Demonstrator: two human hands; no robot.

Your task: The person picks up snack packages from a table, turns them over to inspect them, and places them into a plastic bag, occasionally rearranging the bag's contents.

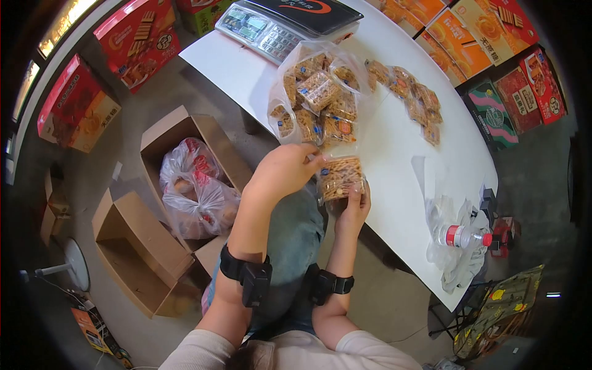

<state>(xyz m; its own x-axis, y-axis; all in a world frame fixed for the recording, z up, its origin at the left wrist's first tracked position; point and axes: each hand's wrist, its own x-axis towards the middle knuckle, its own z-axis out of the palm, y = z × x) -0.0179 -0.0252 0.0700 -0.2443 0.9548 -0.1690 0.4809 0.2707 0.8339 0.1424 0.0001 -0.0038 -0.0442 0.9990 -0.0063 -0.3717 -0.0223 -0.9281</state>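
A wrapped snack bar of brown puffed sticks in clear film is held at the table's near edge. My right hand grips it from below, thumb on its front. My left hand has its fingers pinched at the pack's upper left corner, close to the bag's lower edge; what lies between the fingertips is hidden. Just beyond, a clear plastic bag stands open on the white table, filled with several similar wrapped snacks. More wrapped snacks lie in a loose row to its right.
A weighing scale stands at the back of the table. To the right, a bottle with a red cap lies on crumpled plastic bags. On the floor at left are open cardboard boxes, one holding a tied plastic bag.
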